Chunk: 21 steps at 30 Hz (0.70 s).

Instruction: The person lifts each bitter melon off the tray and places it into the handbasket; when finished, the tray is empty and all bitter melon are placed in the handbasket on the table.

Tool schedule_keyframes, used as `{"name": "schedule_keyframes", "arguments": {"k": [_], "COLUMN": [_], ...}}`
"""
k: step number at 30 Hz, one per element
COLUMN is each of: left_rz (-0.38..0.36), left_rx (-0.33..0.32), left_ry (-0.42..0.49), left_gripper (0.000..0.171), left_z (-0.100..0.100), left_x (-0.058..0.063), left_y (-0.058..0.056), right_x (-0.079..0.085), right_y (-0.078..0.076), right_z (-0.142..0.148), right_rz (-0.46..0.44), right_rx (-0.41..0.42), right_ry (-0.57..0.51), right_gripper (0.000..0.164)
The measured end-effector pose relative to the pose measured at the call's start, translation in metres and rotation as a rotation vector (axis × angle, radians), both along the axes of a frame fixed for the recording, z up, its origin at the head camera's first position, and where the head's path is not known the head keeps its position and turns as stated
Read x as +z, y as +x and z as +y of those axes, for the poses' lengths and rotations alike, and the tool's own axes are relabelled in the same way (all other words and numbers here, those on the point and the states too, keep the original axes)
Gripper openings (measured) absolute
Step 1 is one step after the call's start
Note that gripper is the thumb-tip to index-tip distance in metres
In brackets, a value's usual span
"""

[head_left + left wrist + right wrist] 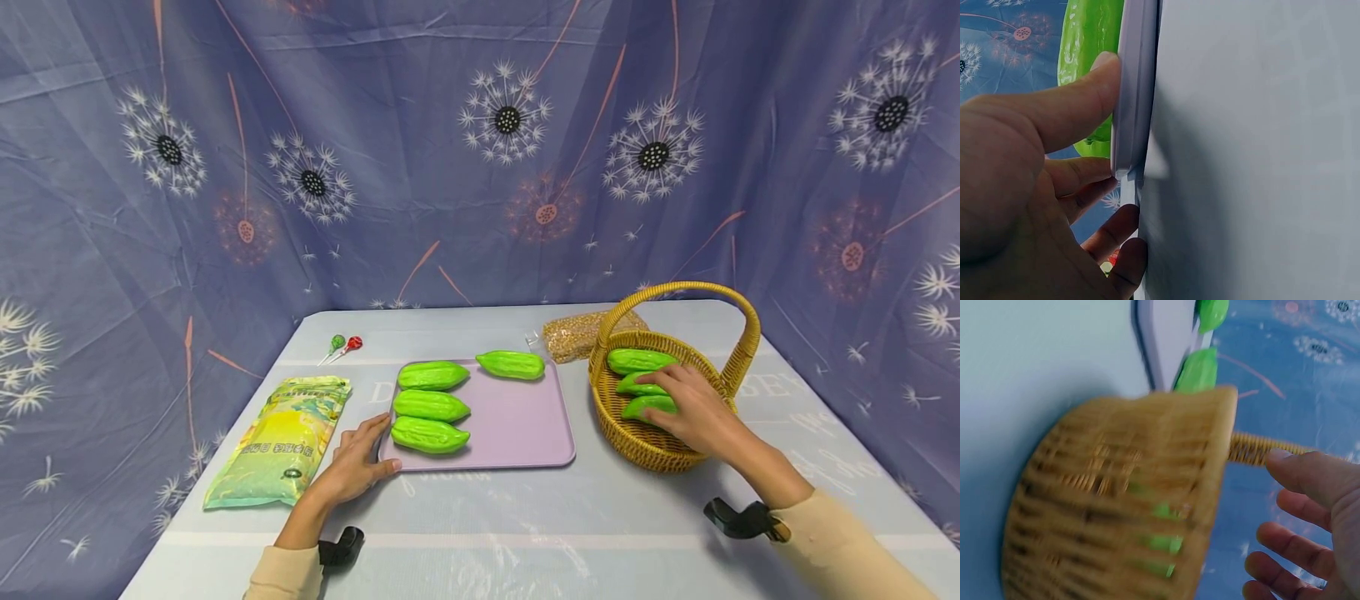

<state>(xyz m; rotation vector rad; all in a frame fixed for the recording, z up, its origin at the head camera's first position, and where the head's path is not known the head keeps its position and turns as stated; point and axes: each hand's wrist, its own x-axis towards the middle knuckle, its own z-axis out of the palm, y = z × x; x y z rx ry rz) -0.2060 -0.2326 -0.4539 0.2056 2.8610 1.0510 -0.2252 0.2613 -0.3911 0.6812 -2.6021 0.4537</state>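
Note:
My left hand (354, 463) rests at the near left corner of a lilac tray (517, 425). In the left wrist view its thumb touches the tray's edge, with the fingers loosely bent beside it. Three green bitter melons (431, 406) lie in a column on the tray's left side; another bitter melon (512, 364) is at its far right corner. My right hand (693, 408) reaches over the wicker basket (618, 429), above three bitter melons (641, 360) inside. In the right wrist view, the fingers are loosely spread with nothing visible between them.
The basket's tall arched handle (678, 286) rises over its opening. Behind the basket lies a clear bag of yellow grains (577, 335). A green and yellow packet (281, 442) lies left of the tray, with a green lollipop (337, 342) and a red lollipop (354, 343) farther back.

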Motion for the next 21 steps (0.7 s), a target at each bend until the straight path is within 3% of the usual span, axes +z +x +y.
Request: {"name": "schedule_keyframes", "arguments": {"k": [9, 21], "left_rz": [-0.001, 0.007], "left_rx": [0.003, 0.001], "left_ry": [-0.001, -0.016], "left_gripper": [0.076, 0.075], "left_z": [0.000, 0.000], "left_x": [0.000, -0.001], "left_y": [-0.001, -0.001], "right_x": [0.005, 0.005], "right_y": [0.003, -0.002], "right_z": [-0.031, -0.076], "right_rz": [0.091, 0.048], "right_rx": [0.096, 0.158], "right_ry": [-0.023, -0.051], "right_gripper": [0.039, 0.043]}}
